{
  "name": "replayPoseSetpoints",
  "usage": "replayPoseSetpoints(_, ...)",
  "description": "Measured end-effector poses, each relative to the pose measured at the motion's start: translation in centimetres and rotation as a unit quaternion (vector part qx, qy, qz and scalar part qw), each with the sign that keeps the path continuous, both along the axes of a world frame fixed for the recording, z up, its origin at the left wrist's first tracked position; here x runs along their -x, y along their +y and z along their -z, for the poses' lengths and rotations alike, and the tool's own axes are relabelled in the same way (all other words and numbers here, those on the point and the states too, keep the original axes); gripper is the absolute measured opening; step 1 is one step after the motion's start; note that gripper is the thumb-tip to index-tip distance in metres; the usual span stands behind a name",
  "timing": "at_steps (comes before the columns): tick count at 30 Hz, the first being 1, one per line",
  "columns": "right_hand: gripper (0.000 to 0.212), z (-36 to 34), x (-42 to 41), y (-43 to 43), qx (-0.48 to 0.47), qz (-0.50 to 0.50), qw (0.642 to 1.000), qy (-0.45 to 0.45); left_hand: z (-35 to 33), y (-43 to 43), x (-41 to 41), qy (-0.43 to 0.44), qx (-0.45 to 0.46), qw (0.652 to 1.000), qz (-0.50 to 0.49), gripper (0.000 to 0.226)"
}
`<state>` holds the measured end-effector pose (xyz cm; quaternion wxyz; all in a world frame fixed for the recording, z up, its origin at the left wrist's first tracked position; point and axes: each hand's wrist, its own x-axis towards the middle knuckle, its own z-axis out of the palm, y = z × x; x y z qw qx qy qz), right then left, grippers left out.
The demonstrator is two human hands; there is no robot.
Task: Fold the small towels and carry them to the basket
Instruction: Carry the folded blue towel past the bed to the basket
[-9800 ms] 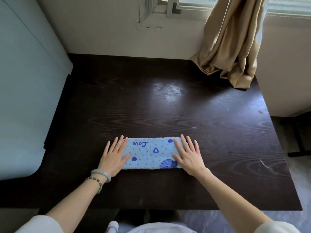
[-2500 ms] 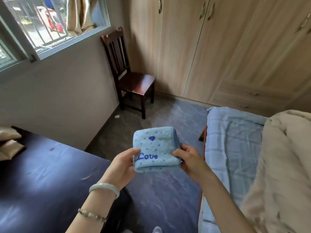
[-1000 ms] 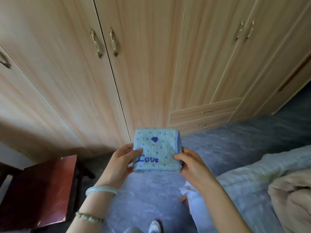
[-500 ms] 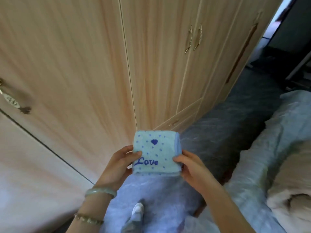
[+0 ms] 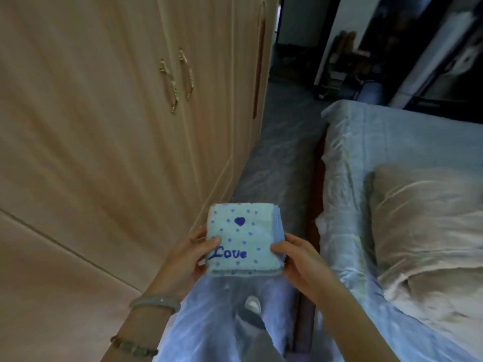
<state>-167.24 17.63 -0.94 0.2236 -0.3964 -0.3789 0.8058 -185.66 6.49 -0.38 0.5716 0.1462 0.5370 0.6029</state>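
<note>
Towel first: you have it folded into a thick square, light blue with darker dots, a heart and the word "Love" facing up at you. It sits in the air in front of your waist, above the grey floor, not resting on anything. Your left hand is closed on its left edge, thumb on top near the lettering and the other fingers underneath. Your right hand clamps the right edge the same way, thumb on the top face beside the "e". On your left wrist you wear a pale green bangle, and further up the forearm a beaded bracelet. A pale wooden wardrobe with paired metal handles fills your left side. To your right is a bed with a light blue sheet and a beige blanket lying on it. One foot shows below the towel.
</note>
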Motion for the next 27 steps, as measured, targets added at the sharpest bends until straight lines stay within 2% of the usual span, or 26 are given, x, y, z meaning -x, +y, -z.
replayPoseSetpoints(5, 0.030, 1.8, 1.5, 10.3, 0.013, 0.047, 0.999, 0.008, 1.0, 11.8, 2.3, 0.007, -0.004, 0.999, 0.037, 0.034)
replayPoseSetpoints(11, 0.033, 0.4, 2.2, 23.9, -0.001, 0.068, 0.997, 0.026, 0.3, 26.6, 3.6, 0.003, 0.007, 0.999, 0.040, 0.050)
replayPoseSetpoints(15, 0.031, -0.5, 2.3, 31.3, -0.019, 0.068, 0.997, 0.013, 0.0, 34.9, 3.8, 0.009, 0.010, 0.999, 0.039, 0.023)
replayPoseSetpoints(21, 0.029, -0.1, 3.3, 41.8, -0.025, 0.091, 0.996, 0.004, 0.6, 46.8, 5.6, 0.029, 0.006, 0.997, 0.070, 0.032)
replayPoseSetpoints(24, 0.027, 0.4, 4.6, 48.1, -0.029, 0.107, 0.994, -0.011, 1.1, 53.5, 7.0, 0.077, -0.001, 0.994, 0.073, 0.019)
replayPoseSetpoints(27, 0.026, 0.7, 6.4, 55.2, -0.032, 0.121, 0.992, -0.013, 1.3, 60.9, 8.9, 0.100, -0.017, 0.991, 0.086, 0.019)
